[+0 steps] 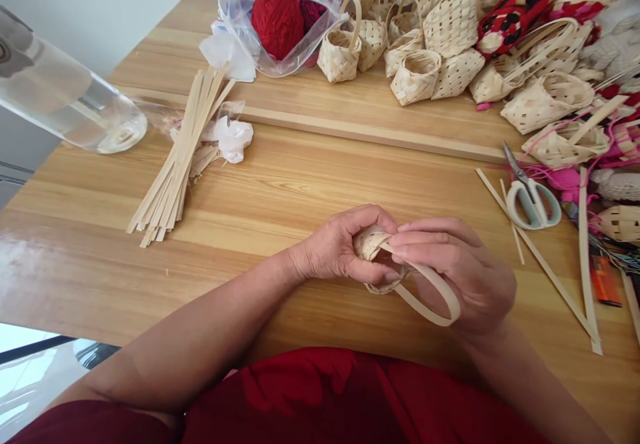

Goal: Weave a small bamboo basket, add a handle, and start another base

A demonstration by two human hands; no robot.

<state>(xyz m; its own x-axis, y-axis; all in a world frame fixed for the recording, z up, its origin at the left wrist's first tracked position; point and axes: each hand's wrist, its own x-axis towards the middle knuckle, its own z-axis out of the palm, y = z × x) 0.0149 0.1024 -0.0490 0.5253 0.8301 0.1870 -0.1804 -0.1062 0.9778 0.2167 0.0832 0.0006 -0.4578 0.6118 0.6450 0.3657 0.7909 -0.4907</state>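
Note:
A small woven basket [369,243] of pale wood strips is held over the near part of the table, partly hidden by my fingers. My left hand [345,244] wraps round its body, thumb across the near side. A bent strip forms a handle loop [440,297] that curves out toward the right. My right hand [465,271] pinches this strip at the basket's rim, its fingertips close to my left fingers. Scissors with white handles [534,197] lie on the table beyond my right hand, beside several loose strips [545,267].
A bundle of flat strips [175,164] lies at left near a clear bottle [75,97]. A long wooden bar [370,132] crosses the table [280,191]. Behind it are a bag with red yarn [278,21] and several finished baskets [415,77]. An orange object [606,281] sits far right.

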